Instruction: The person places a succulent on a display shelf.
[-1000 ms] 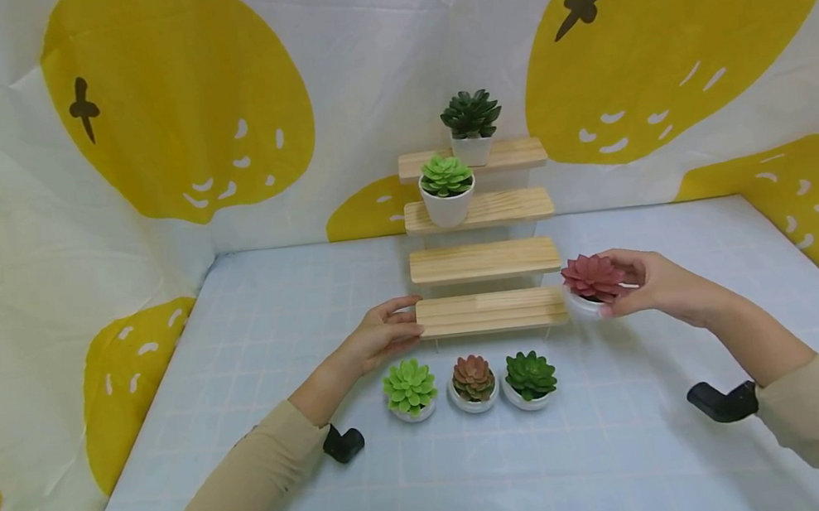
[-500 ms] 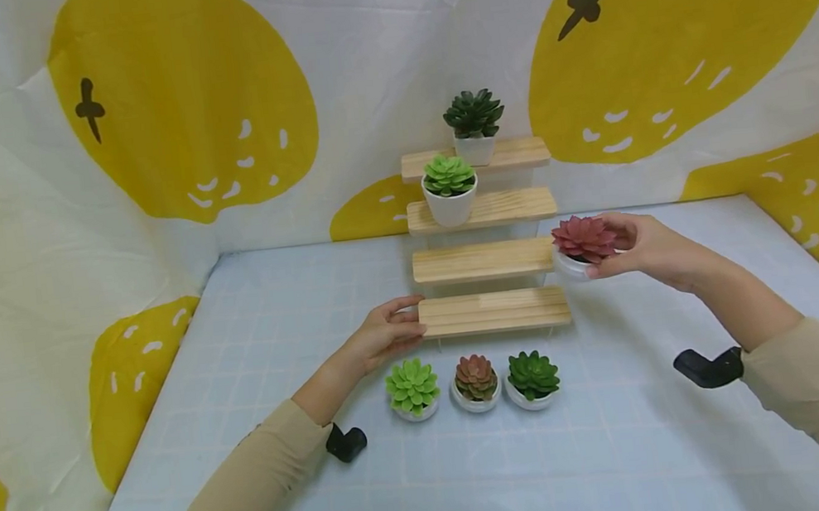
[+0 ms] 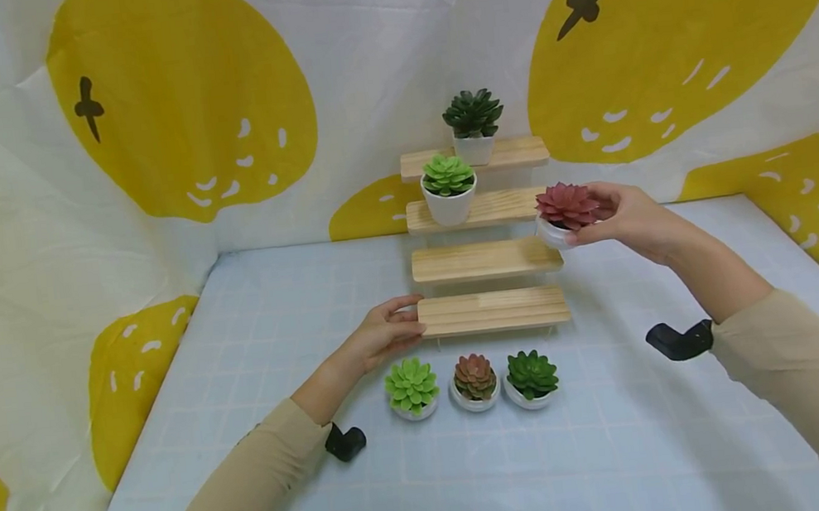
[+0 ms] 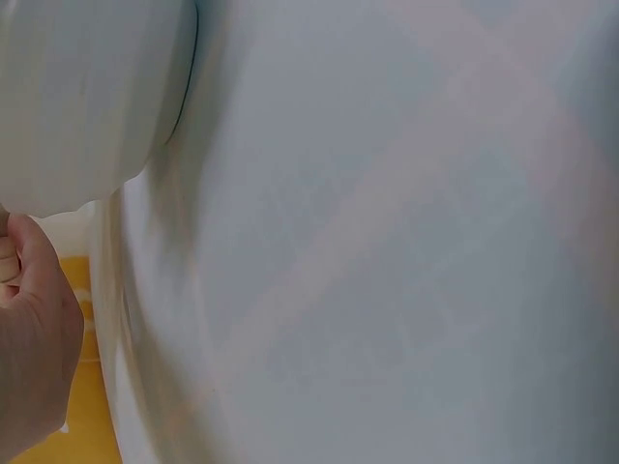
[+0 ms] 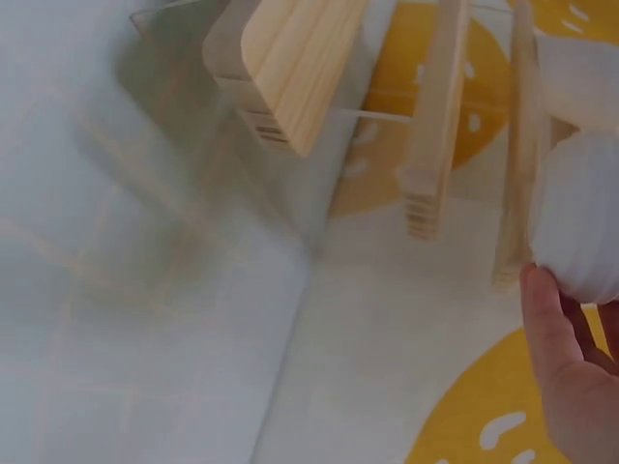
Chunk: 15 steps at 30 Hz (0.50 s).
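My right hand (image 3: 634, 219) holds a dark-pink potted succulent (image 3: 566, 204) by its white pot, in the air at the right end of the tiered wooden shelf (image 3: 485, 260). In the right wrist view the fingers (image 5: 546, 319) press against the white pot (image 5: 580, 217). At the left end of the lowest step (image 3: 494, 311), my left hand (image 3: 384, 335) grips the board's edge. A dark green succulent (image 3: 473, 120) stands on the top step. One step lower, left of centre, sits a bright green succulent (image 3: 448, 189).
In front of the shelf stand a light green succulent (image 3: 412, 388), a reddish-brown one (image 3: 474, 382) and a green one (image 3: 531, 378), in a row on the pale checked tablecloth (image 3: 434, 486). A white cloth with yellow fruit prints (image 3: 389, 58) hangs behind.
My right hand has raised the dark-pink succulent from beside the lowest step to the height of the upper steps, shifting slightly left. The left hand stays at the lowest step's end.
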Motion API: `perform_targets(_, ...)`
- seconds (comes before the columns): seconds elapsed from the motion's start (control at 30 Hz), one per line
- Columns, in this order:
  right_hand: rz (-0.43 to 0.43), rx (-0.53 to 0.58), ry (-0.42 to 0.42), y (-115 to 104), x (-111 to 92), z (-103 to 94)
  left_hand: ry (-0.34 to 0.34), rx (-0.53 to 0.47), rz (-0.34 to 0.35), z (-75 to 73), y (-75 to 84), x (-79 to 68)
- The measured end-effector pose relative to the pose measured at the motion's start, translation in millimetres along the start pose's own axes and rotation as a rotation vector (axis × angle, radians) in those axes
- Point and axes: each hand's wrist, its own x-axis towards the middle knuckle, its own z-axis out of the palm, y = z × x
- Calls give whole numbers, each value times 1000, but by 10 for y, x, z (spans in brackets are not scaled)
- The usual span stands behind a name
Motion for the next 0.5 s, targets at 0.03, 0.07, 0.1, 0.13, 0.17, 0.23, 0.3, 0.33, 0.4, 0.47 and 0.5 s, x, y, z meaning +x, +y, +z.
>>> perform_targets(0.03, 2, 11, 3, -16, 11, 8, -1, 2, 0, -1, 0, 0)
perform_targets(0.07, 4, 23, 6, -31, 24, 16, 0, 5, 0, -1, -1, 1)
perform_targets(0.1, 7, 34, 12, -45, 38, 25, 1, 7, -1, -2, -1, 0)
perform_targets(0.13, 5, 47, 17, -59, 54, 34, 3, 9, 0, -3, -3, -1)
perform_targets(0.17, 6, 53, 27, -75, 66, 43, 4, 11, 2, -4, -4, -2)
perform_targets(0.23, -13, 82, 42, -100, 99, 62, 4, 14, 8, -5, -3, -10)
perform_targets(0.3, -39, 111, 54, -117, 129, 77, 2, 12, 10, -7, -5, -12)
perform_targets(0.33, -52, 123, 59, -125, 143, 86, 2, 9, 8, -7, -7, -7)
perform_targets(0.4, -72, 149, 67, -137, 169, 102, 0, 7, 7, -5, -6, -5)
perform_targets(0.47, -78, 163, 70, -150, 193, 118, -1, 3, 4, -4, -7, 1)
perform_targets(0.5, -79, 164, 72, -157, 204, 126, -2, 3, 3, -3, -8, 6)
